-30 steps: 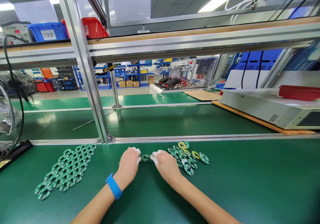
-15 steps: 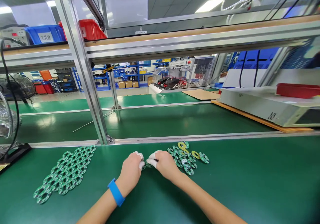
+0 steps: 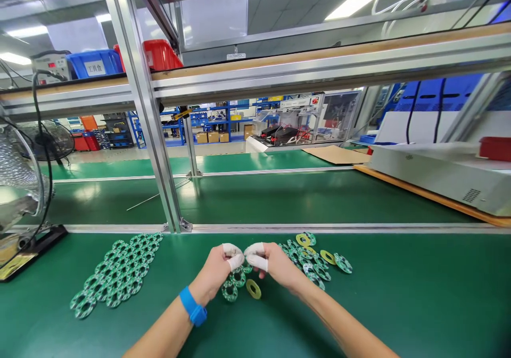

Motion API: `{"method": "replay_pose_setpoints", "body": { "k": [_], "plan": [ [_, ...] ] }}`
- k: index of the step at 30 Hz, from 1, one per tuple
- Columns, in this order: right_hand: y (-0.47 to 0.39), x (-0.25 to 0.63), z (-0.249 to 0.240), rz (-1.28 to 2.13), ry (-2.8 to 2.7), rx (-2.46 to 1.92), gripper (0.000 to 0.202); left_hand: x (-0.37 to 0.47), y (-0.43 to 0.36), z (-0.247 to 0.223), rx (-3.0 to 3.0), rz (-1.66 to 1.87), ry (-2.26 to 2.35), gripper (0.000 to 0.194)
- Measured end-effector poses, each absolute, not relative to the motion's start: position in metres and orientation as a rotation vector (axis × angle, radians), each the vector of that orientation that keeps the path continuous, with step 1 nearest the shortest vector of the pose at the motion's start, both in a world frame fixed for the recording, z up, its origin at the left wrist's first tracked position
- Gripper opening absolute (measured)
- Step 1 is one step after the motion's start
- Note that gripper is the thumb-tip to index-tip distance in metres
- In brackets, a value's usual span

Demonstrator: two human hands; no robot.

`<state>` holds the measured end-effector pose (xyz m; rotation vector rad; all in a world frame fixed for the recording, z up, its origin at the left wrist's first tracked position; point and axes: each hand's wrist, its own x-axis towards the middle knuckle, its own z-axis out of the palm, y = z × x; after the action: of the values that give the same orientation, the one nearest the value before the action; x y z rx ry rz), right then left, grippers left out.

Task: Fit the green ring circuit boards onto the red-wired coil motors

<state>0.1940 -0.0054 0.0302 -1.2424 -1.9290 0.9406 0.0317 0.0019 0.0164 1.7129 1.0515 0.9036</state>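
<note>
My left hand [image 3: 217, 270] and my right hand [image 3: 277, 265] meet over the green work surface, thumb and forefinger pinched on each, with white finger cots on the fingertips. Between and below them is a small cluster of green ring-shaped circuit boards [image 3: 230, 291], its top edge hidden by the fingers. Whether these rings are joined cannot be made out. A yellow ring [image 3: 253, 289] shows just beside them. Right of my right hand lies a loose pile of green ring boards [image 3: 320, 270] with some yellow ones. A blue band circles my left wrist.
Green ring boards [image 3: 115, 273] lie in a flat, orderly patch at left. A metal post [image 3: 154, 134] rises beyond my left hand, under a shelf beam [image 3: 279, 83]. A fan [image 3: 51, 137] and black cable stand far left; a grey box [image 3: 439, 174] is at right.
Several green rings and a yellow ring now show below my fingertips, where only a small green bit showed before. My hands have come closer together. The view has shifted left.
</note>
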Motion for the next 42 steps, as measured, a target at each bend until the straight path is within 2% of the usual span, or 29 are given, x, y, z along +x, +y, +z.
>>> {"method": "replay_pose_setpoints", "body": {
  "k": [3,9,14,20,29,34,38,42],
  "plan": [
    [-0.002,0.199,0.029,0.969,-1.854,-1.248,0.03,0.028,0.003,0.016,1.731,0.877,1.051,0.024],
    [0.005,0.212,0.03,0.808,-1.798,-1.365,0.032,0.016,0.008,0.014,1.922,0.747,1.151,0.019],
    [-0.004,0.204,0.032,0.494,-1.932,-1.539,0.025,0.017,0.005,0.013,2.026,0.741,1.308,0.015],
    [-0.013,0.198,0.026,0.177,-1.957,-1.799,0.033,0.025,-0.002,0.011,2.1,0.699,1.435,0.016],
    [-0.015,0.205,0.037,0.179,-2.158,-1.719,0.022,0.031,-0.007,0.01,2.203,0.726,1.249,0.016],
    [-0.019,0.191,0.029,0.082,-2.086,-1.841,0.026,0.035,-0.007,0.006,2.243,0.73,1.434,0.02],
    [-0.02,0.207,0.031,0.028,-1.999,-1.945,0.023,0.037,-0.008,-0.008,2.236,0.723,1.313,0.029],
    [-0.049,0.239,0.037,-0.062,-1.915,-2.011,0.019,0.051,-0.016,-0.046,2.347,0.737,1.336,0.068]
  ]
}}
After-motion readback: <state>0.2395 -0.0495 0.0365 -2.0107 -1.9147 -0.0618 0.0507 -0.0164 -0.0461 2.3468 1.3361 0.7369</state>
